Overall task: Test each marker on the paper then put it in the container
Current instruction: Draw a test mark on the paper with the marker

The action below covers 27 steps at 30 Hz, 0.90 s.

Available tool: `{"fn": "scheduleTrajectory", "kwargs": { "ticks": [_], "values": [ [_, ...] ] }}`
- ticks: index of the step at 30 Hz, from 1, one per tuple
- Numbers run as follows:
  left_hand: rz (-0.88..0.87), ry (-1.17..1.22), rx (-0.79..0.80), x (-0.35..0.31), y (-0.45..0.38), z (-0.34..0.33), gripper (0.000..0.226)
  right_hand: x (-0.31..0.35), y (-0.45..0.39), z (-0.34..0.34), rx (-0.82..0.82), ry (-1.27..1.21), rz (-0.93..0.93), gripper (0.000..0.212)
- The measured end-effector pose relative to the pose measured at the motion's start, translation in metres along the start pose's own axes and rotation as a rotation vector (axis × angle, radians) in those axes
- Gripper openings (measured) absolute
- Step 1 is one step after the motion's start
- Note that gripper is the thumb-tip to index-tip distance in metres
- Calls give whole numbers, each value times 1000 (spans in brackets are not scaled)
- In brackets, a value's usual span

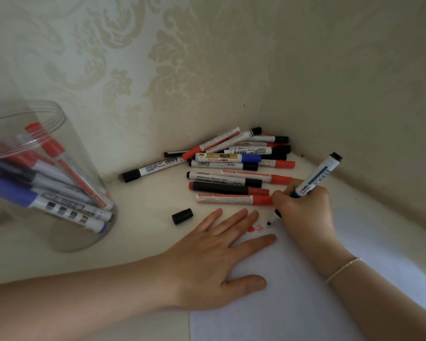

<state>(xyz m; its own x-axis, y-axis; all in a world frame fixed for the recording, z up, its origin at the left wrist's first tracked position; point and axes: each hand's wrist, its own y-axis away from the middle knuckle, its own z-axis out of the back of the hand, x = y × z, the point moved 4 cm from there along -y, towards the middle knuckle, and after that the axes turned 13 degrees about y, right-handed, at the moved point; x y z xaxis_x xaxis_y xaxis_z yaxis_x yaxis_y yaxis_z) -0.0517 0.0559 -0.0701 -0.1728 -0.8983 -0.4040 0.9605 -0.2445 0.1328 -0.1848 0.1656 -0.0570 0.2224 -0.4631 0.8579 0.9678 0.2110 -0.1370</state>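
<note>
My right hand (305, 207) grips a black marker (317, 175) uncapped, with its tip touching the white paper (293, 291) near some red scribbles (255, 228). My left hand (221, 257) lies flat with fingers spread, pressing the paper's left edge. The marker's black cap (182, 216) lies on the table just left of my fingers. A pile of markers (234, 163) in black, red and blue fills the corner beyond my hands. A clear plastic container (59, 183) at the left holds several markers.
Patterned wallpapered walls (182, 70) meet in a corner right behind the pile. The cream table surface (145, 230) shows between the container and my left hand.
</note>
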Motion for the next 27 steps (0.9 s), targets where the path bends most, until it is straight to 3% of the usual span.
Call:
{"fn": "scheduleTrajectory", "kwargs": {
  "ticks": [5, 11, 18, 23, 27],
  "values": [
    [-2, 10, 10, 0, 0, 0, 63, 0, 0, -1, 0, 19, 2, 20],
    [-5, 0, 12, 1, -1, 0, 63, 3, 2, -1, 27, 6, 6, 38],
    [-5, 39, -11, -3, 1, 4, 63, 0, 0, 10, -36, -293, -167, 15],
    [-13, -19, -212, -3, 16, 30, 58, 6, 0, 11, -29, -359, -188, 22],
    [59, -272, -467, 16, 30, 64, 40, 16, -3, 7, 24, -299, -105, 18]
  ]
}}
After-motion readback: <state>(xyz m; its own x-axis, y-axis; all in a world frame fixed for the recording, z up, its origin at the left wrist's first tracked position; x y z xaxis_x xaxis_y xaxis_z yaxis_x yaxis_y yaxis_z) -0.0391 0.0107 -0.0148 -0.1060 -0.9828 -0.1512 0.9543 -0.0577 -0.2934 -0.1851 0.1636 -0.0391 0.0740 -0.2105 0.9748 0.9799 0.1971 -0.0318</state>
